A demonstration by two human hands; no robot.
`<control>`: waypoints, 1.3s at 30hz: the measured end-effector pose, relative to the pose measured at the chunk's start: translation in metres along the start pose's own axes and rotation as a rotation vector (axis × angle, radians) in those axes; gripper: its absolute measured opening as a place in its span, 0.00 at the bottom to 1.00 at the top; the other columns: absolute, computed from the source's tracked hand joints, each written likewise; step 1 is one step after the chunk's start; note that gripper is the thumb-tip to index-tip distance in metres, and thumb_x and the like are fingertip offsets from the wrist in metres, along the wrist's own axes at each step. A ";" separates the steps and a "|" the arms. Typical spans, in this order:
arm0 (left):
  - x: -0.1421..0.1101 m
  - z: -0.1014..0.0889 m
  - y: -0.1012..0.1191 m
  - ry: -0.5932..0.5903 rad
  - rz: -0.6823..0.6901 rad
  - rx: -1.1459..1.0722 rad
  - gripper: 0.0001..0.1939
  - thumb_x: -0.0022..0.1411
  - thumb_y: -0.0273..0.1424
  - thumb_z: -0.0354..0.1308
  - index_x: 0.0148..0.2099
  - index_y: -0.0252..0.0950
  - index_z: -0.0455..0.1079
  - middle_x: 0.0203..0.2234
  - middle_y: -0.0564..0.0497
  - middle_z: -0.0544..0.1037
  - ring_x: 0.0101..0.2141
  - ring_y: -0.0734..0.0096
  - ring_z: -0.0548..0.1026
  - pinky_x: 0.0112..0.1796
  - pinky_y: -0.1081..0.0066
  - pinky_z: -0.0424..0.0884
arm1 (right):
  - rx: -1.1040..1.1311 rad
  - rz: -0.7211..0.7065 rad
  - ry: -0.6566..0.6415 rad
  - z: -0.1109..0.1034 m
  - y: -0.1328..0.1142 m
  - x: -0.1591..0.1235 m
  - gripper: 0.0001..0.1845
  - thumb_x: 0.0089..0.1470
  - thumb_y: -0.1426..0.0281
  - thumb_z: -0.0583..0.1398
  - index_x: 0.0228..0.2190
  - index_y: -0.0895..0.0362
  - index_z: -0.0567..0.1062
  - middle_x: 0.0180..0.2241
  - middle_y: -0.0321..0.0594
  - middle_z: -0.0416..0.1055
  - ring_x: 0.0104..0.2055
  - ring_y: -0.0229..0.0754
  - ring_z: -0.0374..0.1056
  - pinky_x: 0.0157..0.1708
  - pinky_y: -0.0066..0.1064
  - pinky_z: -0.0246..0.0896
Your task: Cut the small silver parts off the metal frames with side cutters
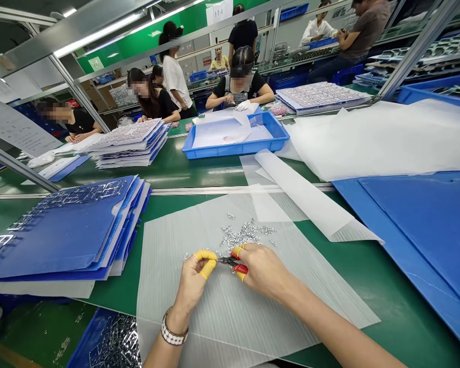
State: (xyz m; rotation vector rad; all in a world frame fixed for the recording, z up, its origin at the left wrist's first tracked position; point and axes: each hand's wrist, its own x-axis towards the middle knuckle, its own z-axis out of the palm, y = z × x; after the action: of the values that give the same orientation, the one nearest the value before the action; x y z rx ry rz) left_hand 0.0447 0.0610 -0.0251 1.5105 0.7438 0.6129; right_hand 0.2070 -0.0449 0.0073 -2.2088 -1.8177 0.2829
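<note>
My right hand (pixel 258 268) is closed round a pair of red-handled pliers or nippers (pixel 230 261), whose dark jaws point left. Yellow finger cots cover some fingertips on both hands. At the jaws' tip, my left hand (pixel 195 273) pinches thumb and forefinger together; what lies between them is too small to make out. Just beyond my hands, a pile of small shiny metal parts (pixel 242 235) is spread on a translucent sheet (pixel 230 306). A few loose pieces lie apart from the pile.
At left is a stack of blue sheets (pixel 61 230) topped with metal frames. Blue boards (pixel 425 230) and a rolled white sheet (pixel 310 199) lie right. Ahead are a blue tray (pixel 235 148) and a stack of printed sheets (pixel 130 143). Several people sit or stand across the bench.
</note>
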 end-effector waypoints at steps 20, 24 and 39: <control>-0.016 -0.038 -0.019 0.084 0.093 0.527 0.05 0.55 0.32 0.56 0.33 0.38 0.73 0.28 0.50 0.74 0.30 0.67 0.69 0.35 0.67 0.63 | 0.071 -0.008 0.045 0.014 -0.004 0.000 0.10 0.49 0.74 0.58 0.37 0.56 0.70 0.32 0.41 0.69 0.36 0.44 0.64 0.35 0.32 0.50; -0.025 -0.051 -0.021 0.029 0.178 0.772 0.07 0.58 0.31 0.53 0.34 0.39 0.73 0.29 0.50 0.75 0.33 0.67 0.70 0.36 0.67 0.64 | 0.085 -0.154 0.008 0.027 -0.021 0.020 0.13 0.50 0.76 0.58 0.40 0.55 0.69 0.35 0.41 0.69 0.39 0.44 0.63 0.38 0.32 0.49; 0.015 -0.077 -0.019 0.109 0.186 1.124 0.04 0.57 0.30 0.55 0.35 0.38 0.70 0.30 0.51 0.74 0.33 0.67 0.72 0.36 0.67 0.62 | 0.111 -0.144 -0.111 0.048 -0.025 0.061 0.10 0.48 0.78 0.55 0.33 0.56 0.71 0.31 0.41 0.71 0.33 0.43 0.66 0.30 0.30 0.50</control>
State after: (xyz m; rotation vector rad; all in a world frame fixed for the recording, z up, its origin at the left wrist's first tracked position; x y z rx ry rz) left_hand -0.0060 0.1224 -0.0388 2.6088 1.1262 0.4086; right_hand 0.1809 0.0232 -0.0287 -2.0129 -1.9563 0.4731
